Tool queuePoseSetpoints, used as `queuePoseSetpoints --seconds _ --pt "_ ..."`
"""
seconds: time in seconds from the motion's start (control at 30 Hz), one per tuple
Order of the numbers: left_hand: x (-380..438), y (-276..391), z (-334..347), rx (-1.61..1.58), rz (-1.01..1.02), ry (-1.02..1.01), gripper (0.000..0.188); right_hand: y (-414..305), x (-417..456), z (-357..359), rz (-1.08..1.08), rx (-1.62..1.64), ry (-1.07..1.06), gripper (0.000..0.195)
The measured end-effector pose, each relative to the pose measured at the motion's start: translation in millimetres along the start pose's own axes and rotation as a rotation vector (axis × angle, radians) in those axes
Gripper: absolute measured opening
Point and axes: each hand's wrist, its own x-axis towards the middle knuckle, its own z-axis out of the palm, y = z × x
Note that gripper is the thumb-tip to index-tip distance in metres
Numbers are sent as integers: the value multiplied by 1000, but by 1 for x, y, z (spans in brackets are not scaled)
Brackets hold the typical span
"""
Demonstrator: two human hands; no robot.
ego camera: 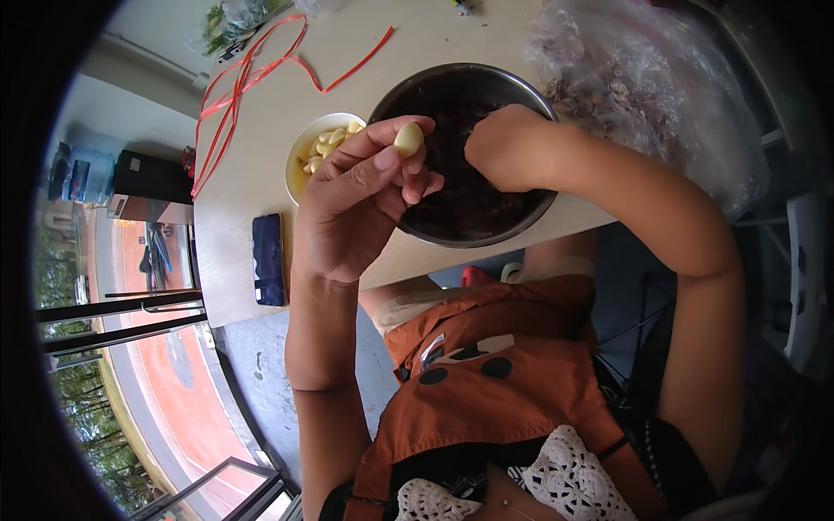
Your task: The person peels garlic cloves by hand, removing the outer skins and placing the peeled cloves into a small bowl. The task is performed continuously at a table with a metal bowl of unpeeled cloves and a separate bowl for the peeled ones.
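Between the thumb and index finger of my left hand (365, 185) is a peeled garlic clove (409, 139), held up over the near-left side of a steel bowl (479, 243). My right hand (511, 150) reaches down into this bowl, its fingertips hidden behind the knuckles. Dark contents (449, 211) fill the bowl, too dim to make out clearly. Partly behind my left hand stands a white bowl (292, 159) with several peeled garlic cloves (320, 148) in it.
A clear plastic bag (677, 98) with garlic bulbs or skins lies right of the steel bowl. Red plastic strapping (241, 84) loops across the table's far left. A smartphone (268, 260) rests by the left edge. Bagged greens (228, 26) are at the back.
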Motion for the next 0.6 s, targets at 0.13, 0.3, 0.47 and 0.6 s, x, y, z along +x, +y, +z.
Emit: queuePoseSetpoints --seconds 0.13,0.3,0.47,0.6 --pt "0 -2 -1 9 -3 19 37 8 -18 -4 -80 267 375 11" --pt "2 -6 -1 36 -30 92 34 0 -50 -28 -95 636 612 14" --pt "4 -9 11 266 -17 95 30 -6 -47 -20 -186 547 849 18" --pt "4 -9 16 326 5 116 29 -3 -49 -19 -198 504 849 17"
